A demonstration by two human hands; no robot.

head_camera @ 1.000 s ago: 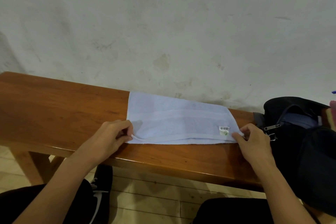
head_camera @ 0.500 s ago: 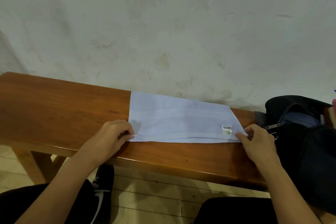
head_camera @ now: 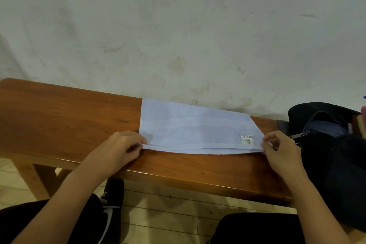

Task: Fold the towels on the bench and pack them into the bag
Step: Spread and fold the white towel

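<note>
Bag (head_camera: 334, 144) cut by right edge — label (head_camera: 246, 139) print unreadable.

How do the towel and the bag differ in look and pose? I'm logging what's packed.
The towel is pale blue and lies flat, folded, on the bench; the bag is black and bulky, standing at the bench's right end. The towel's near corners are pinched by the left hand and right hand; the bag is untouched, unzipped. Both are soft fabric.
</note>
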